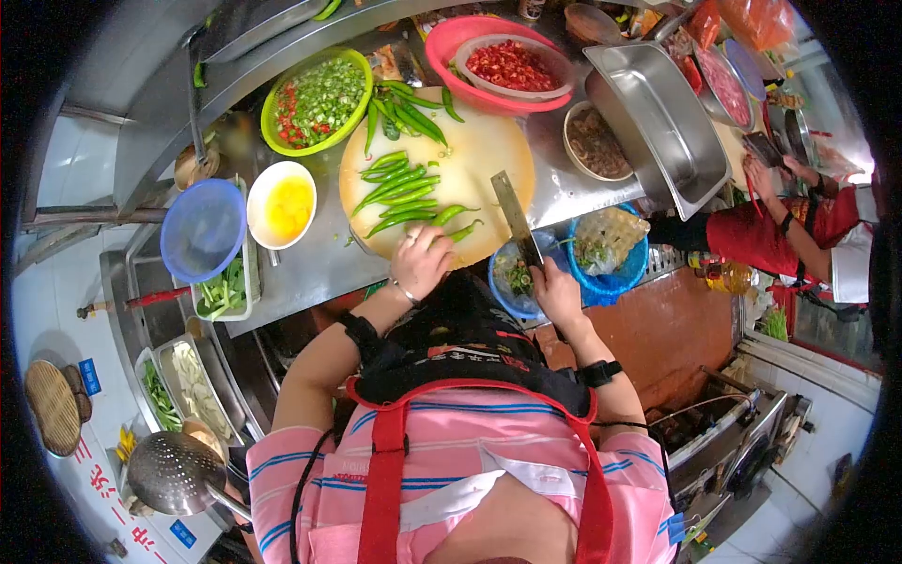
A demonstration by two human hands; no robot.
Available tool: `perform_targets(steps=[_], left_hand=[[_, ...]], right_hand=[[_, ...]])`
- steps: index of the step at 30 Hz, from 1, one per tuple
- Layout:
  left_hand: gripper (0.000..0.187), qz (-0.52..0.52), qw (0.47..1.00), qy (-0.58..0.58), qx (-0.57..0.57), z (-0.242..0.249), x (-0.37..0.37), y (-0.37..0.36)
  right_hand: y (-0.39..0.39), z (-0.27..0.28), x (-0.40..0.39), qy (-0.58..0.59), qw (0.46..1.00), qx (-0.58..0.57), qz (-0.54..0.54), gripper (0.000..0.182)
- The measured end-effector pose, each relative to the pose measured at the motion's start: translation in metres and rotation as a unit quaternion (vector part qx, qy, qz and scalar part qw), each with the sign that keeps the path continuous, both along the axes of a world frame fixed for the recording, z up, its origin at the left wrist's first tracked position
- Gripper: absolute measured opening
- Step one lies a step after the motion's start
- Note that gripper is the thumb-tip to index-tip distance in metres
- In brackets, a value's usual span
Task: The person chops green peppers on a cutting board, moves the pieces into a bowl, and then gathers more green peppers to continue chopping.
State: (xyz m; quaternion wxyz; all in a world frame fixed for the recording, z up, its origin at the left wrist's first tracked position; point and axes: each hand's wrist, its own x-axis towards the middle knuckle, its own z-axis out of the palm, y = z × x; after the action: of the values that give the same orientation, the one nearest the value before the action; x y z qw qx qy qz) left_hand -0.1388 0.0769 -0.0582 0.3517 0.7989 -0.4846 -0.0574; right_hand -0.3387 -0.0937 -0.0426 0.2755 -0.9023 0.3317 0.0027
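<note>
My right hand (561, 293) is wrapped round the handle of a cleaver (512, 211), whose blade lies over the right part of a round cutting board (489, 141). At the board's near edge my left hand (423, 258) is closed, with its curled fingertips on the end of a green chili pepper (466, 230). A row of whole green chili peppers (399, 186) lies just beyond those fingers. Farther back is a looser pile of green chili peppers (413, 115). What lies under my left palm is hidden.
Left of the board are a green basket of chopped peppers (315, 108), a bowl of egg yolks (288, 209) and a blue bowl (202, 230). Behind stands a pink basin (451, 42); a steel pan (658, 122) is on the right. Blue-lined bins (611, 282) sit below. A co-worker (780, 221) stands far right.
</note>
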Motion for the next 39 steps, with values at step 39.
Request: perform_targets(steps=[39], left_hand=[[0.023, -0.144, 0.942, -0.155, 0.259, -0.023, 0.019, -0.090]], right_hand=[[-0.010, 0.043, -0.037, -0.094, 0.990, -0.006, -0.104, 0.018]])
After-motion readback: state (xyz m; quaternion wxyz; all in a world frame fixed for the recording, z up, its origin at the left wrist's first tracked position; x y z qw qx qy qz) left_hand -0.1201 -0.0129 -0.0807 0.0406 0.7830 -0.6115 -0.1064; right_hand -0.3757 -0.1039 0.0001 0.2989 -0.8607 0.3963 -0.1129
